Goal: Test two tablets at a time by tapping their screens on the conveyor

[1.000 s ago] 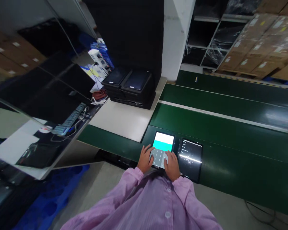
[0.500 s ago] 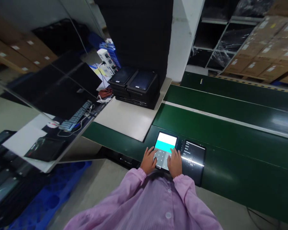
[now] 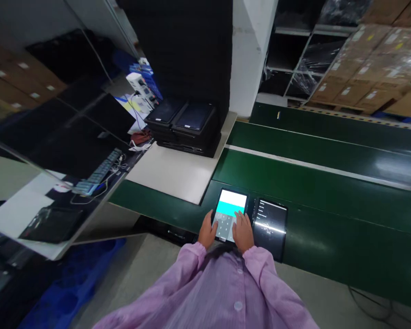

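A person's left hand [image 3: 207, 232] and right hand [image 3: 243, 232], thumbs spread from fingers, lie over the sides of a lit tablet [image 3: 230, 205], number entry seemingly unfinished, while a second tablet [image 3: 271, 220] sits just right of them.

Kbd [image 3: 102, 172] w/ wht cable [image 3: 119, 167], stacked ctns [image 3: 370, 75] nr shelving [image 3: 304, 55], blue pallet [image 3: 68, 288] lower L

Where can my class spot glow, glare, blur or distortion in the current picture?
Head view: the lit tablet glows white and turquoise; head view: a white glare streak crosses the dark-screened tablet; head view: the blue pallet at lower left looks blurred and stretched.
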The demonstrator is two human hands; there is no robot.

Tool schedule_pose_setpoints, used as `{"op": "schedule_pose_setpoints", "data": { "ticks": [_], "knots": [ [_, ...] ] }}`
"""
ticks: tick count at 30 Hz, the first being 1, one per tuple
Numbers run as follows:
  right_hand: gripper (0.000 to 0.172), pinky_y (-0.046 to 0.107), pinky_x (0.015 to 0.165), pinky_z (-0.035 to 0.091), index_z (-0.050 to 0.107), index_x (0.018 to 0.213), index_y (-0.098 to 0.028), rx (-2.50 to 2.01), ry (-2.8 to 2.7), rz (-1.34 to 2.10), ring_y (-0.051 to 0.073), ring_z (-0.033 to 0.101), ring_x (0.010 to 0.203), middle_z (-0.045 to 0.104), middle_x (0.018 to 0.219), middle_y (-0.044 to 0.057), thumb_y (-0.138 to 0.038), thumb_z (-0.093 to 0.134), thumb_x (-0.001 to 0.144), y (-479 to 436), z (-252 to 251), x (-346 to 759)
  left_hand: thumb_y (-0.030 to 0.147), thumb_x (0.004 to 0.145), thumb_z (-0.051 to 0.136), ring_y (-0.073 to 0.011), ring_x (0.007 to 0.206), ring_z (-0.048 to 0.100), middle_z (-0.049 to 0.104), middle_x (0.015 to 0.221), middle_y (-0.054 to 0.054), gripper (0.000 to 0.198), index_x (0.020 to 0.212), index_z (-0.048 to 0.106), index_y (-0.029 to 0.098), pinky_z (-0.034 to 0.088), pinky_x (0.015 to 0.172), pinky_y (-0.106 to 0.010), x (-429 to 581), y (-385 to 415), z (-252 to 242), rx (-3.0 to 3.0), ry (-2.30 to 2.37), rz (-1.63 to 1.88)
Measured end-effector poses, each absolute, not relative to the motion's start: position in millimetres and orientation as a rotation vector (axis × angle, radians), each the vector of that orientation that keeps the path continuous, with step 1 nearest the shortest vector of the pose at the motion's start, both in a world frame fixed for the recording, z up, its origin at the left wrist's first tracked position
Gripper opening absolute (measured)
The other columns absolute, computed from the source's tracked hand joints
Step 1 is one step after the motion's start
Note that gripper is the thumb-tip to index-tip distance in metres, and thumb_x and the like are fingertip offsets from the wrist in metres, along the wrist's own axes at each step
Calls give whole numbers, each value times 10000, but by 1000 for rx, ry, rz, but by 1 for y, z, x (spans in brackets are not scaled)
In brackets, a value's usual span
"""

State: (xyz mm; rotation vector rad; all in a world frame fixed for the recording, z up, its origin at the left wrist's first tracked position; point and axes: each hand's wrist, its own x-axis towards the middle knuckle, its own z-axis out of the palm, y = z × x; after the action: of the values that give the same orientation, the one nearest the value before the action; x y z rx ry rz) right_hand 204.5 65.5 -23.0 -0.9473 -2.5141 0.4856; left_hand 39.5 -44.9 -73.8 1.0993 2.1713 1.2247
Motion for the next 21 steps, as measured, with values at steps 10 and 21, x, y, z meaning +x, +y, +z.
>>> {"op": "schedule_pose_setpoints", "data": {
  "ticks": [10,21],
  "knots": [
    [430,574,1185,379,512,1421,-139,-1291,-2152,408,285,527,1353,642,1356,162,-237,373,1026,111,-25,276,379,960,531,-302,1351,555,592,1453,-181,526,1436,534,156,398,1183,-508,11,-5,-70,889,2093,1330],
    [481,538,1117,432,562,1359,-117,-1495,-1895,504,310,570,1269,638,1336,201,-371,391,987,113,-27,332,372,937,576,-269,1270,611,643,1393,-151,495,1397,559,191,451,1118,-461,3,6,-69,831,2031,1409]
  ]
}}
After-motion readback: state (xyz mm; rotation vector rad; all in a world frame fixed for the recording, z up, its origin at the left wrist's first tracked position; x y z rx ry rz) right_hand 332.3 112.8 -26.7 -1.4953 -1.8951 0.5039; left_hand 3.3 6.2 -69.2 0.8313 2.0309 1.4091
